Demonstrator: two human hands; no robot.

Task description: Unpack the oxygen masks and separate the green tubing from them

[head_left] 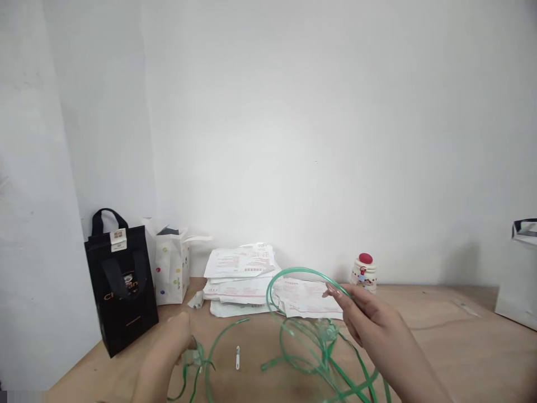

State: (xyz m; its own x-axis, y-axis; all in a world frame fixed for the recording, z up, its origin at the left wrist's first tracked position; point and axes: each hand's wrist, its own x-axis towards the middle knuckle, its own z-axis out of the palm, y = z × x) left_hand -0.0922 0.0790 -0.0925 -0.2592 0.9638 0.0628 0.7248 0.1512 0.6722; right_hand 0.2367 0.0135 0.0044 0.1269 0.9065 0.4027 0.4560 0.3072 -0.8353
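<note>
My right hand point(364, 313) pinches a length of translucent green plastic tubing point(302, 271) between thumb and fingers, lifting it in a loop above the table. More of the tubing lies tangled below, around a clear plastic piece point(328, 331) with green straps. At the left, my left hand point(178, 330) is curled, its fingertips mostly hidden, at a second clear plastic piece point(193, 356) with thin green straps trailing down. Another green tube end point(241, 321) curves up between the hands. A small white flat clip-like item point(238, 358) lies between them on the table.
Stacked white paper packets with red print point(241, 288) lie against the wall. A black gift bag point(126, 291) and a white dotted bag point(172, 268) stand left. A white jar with a red top point(364, 271) stands behind my right hand. A white bag point(520, 280) stands far right on the wooden table point(444, 341).
</note>
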